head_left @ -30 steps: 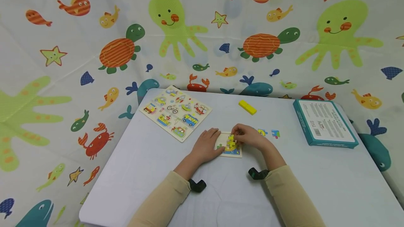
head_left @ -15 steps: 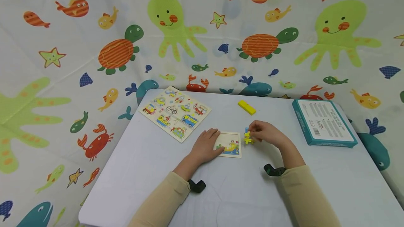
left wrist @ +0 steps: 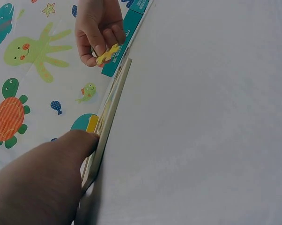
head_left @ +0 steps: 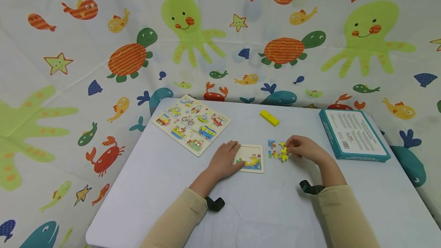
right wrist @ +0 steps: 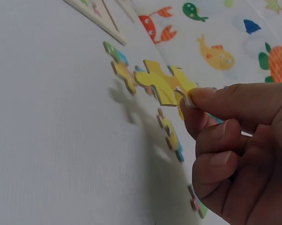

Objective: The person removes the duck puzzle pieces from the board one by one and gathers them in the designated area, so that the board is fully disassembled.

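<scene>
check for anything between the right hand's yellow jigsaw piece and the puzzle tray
Loose jigsaw pieces lie flat on the table between the yellow jigsaw piece and puzzle tray, whose left side the left hand partly covers.

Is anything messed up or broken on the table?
Nothing looks broken or spilled. Just the vehicle board sits askew: turned at an angle to the table, two corners near its edges. The loose puzzle pieces aren't odd; the small puzzle board beside them is only partly filled, and the right hand pinches a yellow piece.

Play area: home/studio, I can't tell
Backdrop (head_left: 220, 53): wht cloth, sea-animal print
Tabletop (head_left: 268, 217): wht rect., w/ pale sq. vehicle-picture board (head_left: 191, 124)
</scene>
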Demonstrator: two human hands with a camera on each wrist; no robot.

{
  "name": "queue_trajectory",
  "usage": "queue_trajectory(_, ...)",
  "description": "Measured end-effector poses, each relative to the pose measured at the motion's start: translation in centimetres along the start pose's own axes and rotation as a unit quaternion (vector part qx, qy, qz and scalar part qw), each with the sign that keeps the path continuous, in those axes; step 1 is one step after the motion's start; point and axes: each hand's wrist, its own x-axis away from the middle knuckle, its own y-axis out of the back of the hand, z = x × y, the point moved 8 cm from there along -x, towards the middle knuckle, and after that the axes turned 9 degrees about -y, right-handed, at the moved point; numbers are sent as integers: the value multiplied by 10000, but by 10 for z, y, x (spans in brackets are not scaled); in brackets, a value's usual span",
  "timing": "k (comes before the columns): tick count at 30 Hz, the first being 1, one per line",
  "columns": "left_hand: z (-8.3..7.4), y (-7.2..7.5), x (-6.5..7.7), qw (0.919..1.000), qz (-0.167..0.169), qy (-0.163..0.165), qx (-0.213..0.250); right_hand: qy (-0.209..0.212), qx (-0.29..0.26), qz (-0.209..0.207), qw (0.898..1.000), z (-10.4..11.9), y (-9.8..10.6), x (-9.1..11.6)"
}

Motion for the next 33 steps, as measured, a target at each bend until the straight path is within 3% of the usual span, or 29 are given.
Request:
queue_trajectory(12,1,-2,1,10000,52,40,64,-321,114,-11,9994,-13,3,-1)
queue_trajectory(33,0,1,1,10000,-7,31,9,-388,373,-416,9977,-19,1,-6)
